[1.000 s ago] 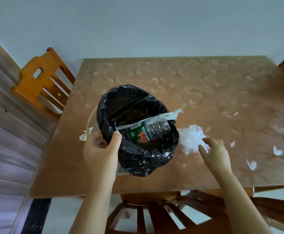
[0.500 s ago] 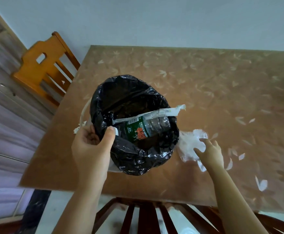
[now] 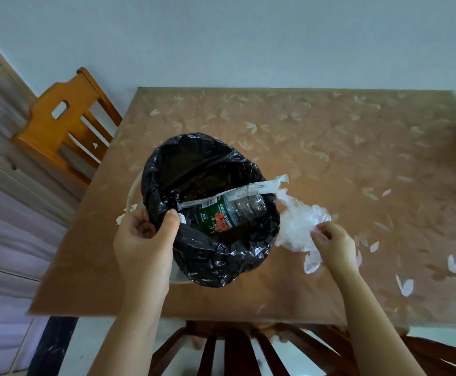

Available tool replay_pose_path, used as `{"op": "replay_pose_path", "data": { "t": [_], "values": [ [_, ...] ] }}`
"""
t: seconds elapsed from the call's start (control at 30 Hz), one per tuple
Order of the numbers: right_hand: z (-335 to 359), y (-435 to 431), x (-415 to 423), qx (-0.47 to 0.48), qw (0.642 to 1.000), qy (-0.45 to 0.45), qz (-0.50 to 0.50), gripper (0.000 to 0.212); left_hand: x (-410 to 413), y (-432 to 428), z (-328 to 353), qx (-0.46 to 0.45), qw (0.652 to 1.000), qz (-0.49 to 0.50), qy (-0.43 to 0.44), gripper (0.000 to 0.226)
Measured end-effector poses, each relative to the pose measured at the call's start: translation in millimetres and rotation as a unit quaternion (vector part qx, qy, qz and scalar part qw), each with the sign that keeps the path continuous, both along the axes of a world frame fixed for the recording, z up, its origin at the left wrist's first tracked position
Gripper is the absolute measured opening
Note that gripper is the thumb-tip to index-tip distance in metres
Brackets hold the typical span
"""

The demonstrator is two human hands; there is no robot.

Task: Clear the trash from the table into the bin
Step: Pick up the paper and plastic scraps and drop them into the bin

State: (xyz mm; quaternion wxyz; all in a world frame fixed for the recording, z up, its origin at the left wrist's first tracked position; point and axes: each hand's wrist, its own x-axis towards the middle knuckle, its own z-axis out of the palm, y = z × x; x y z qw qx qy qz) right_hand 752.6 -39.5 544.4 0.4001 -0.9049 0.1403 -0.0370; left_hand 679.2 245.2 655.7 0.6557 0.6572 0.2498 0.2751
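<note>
A white bin lined with a black bag (image 3: 210, 256) stands on the brown table (image 3: 330, 147). Inside it lie a clear plastic bottle with a green label (image 3: 232, 213) and a long white wrapper strip (image 3: 265, 185) that sticks out over the rim. My left hand (image 3: 145, 240) grips the bin's near-left rim, thumb inside the bag. Just right of the bin, a crumpled clear plastic bag (image 3: 297, 226) lies on the table. My right hand (image 3: 335, 245) pinches its near edge with closed fingers.
An orange wooden chair (image 3: 64, 126) stands at the table's left side, beside a wooden cabinet (image 3: 1, 185). A dark wooden chair back (image 3: 235, 348) is at the near edge below my arms. The tablecloth has a pale leaf print.
My right hand reached onto the clear plastic bag and closed its fingers on it. The left hand kept its hold on the bin rim. The camera view shifted slightly.
</note>
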Motion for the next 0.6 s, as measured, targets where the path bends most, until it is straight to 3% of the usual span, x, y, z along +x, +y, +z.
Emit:
{"op": "replay_pose_path", "data": {
  "t": [0.33, 0.6],
  "values": [
    [101.6, 12.3, -27.5, -0.003, 0.985, -0.173, -0.027, 0.004, -7.5, 2.9, -0.9, 0.010, 0.998, -0.058, 0.008, 0.019],
    [159.1, 62.4, -32.3, -0.011, 0.961, -0.265, 0.076, 0.009, -14.1, -5.1, 4.9, 0.062, 0.996, -0.064, 0.003, 0.021]
  ]
}}
